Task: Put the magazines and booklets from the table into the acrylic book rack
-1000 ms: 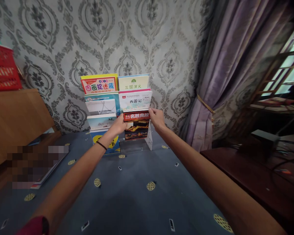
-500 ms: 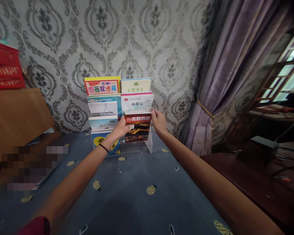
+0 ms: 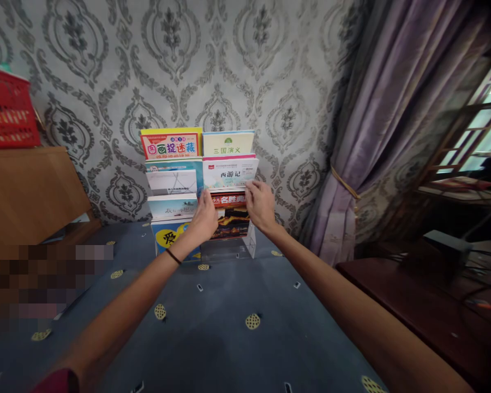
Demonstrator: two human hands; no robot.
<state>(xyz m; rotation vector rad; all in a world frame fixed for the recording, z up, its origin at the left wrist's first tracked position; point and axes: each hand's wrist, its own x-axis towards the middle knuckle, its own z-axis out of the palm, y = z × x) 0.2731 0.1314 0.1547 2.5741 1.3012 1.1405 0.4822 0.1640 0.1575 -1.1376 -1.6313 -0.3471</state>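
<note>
A black-and-red book (image 3: 231, 218) sits upright in the lower right of a clear display stand (image 3: 249, 243). At its left edge, my left hand (image 3: 204, 217) is closed, fingertips near the top corner. My right hand (image 3: 261, 205) pinches the upper right corner and covers part of the title. Just above stands a white book (image 3: 229, 173), with a pale green-topped book (image 3: 228, 144) behind it. The stand's left column bears a yellow-and-red book (image 3: 171, 146), a teal book (image 3: 174, 177), a pale blue book (image 3: 172, 206) and a blue-and-yellow book (image 3: 166, 234).
The stand rests on a dark blue patterned tablecloth (image 3: 225, 295) against a papered wall. To the left are a wooden cabinet (image 3: 28, 202) and a red basket (image 3: 10, 109). A purple curtain (image 3: 376, 120) hangs on the right, above a dark red surface (image 3: 384, 284) with cables.
My right hand has shifted left, over the black-and-red book's upper right corner. My left hand has moved slightly down at the left edge, its fingers now pointing more upward.
</note>
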